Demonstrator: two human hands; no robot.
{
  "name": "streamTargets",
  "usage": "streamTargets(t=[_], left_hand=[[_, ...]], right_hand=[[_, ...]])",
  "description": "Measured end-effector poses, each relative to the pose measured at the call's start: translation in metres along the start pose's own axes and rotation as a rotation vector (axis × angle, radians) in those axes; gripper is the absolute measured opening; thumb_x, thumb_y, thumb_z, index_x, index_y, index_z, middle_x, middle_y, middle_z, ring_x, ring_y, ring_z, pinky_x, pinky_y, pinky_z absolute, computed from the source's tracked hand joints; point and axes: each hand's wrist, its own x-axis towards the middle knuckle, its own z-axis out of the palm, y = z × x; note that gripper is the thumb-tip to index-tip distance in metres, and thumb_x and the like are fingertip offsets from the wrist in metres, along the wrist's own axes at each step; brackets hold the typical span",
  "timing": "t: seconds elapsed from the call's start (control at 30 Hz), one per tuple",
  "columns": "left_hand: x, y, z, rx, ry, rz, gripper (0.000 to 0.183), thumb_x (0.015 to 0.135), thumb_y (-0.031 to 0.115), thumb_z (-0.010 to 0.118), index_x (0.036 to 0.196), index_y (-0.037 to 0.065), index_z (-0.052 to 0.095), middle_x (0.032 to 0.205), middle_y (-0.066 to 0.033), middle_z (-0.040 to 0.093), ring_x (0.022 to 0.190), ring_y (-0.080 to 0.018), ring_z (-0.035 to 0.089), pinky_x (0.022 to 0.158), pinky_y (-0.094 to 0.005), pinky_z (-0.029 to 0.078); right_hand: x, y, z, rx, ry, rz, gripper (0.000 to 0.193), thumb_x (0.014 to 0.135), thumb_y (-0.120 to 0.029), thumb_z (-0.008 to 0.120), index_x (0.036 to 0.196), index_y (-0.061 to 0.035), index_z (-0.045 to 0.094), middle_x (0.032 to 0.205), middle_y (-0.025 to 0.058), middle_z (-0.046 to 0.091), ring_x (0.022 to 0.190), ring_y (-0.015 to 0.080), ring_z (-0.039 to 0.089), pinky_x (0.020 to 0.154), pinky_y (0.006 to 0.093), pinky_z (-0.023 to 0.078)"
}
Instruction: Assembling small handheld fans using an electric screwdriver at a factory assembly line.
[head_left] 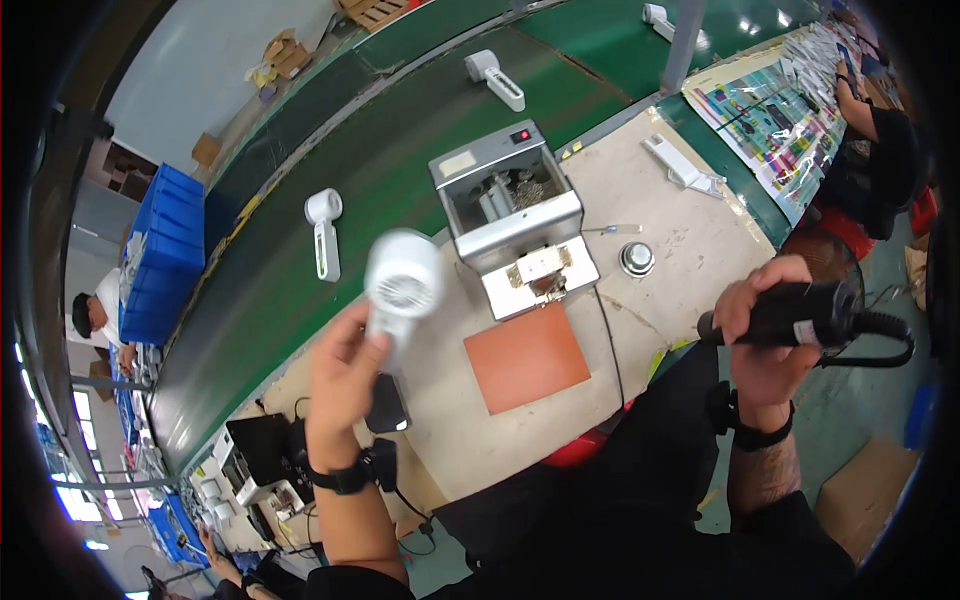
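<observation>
My left hand grips the handle of a white handheld fan, raised over the table's far left edge. Its round slotted head is blurred by motion. At the right, away from the table, my right hand is wrapped around a black electric screwdriver with a coiled cord. Between the hands stands a grey metal screw feeder with small screws in its open bin. An orange mat lies in front of it.
Beyond the table runs a green conveyor belt, carrying white handheld fans. A metal cup-shaped part, a white elongated part and a dark phone lie on the table. Blue crates stand left; co-workers sit at both sides.
</observation>
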Motion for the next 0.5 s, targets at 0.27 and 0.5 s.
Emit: streamTargets(t=[0.27, 0.5], left_hand=[[-0.022, -0.009, 0.106, 0.451, -0.287, 0.277, 0.028, 0.102, 0.014, 0.072, 0.129, 0.005, 0.077, 0.107, -0.0159, 0.076, 0.102, -0.0383, 0.067, 0.092, -0.0485, 0.053], [-0.026, -0.042, 0.146, 0.655, 0.105, 0.492, 0.027, 0.097, 0.015, 0.077, 0.124, 0.014, 0.081, 0.108, -0.004, 0.071, 0.106, -0.0276, 0.064, 0.091, -0.0429, 0.045]], right_hand=[[0.05, -0.022, 0.077, 0.364, -0.217, -0.139, 0.109, 0.09, -0.099, 0.049, 0.133, 0.0008, 0.053, 0.085, 0.0053, 0.061, 0.071, 0.0178, 0.057, 0.07, 0.0372, 0.047], [0.057, -0.002, 0.157, 0.239, -0.191, -0.109, 0.092, 0.096, -0.089, 0.059, 0.119, -0.0001, 0.06, 0.08, 0.0074, 0.065, 0.068, 0.016, 0.061, 0.065, 0.0319, 0.053]])
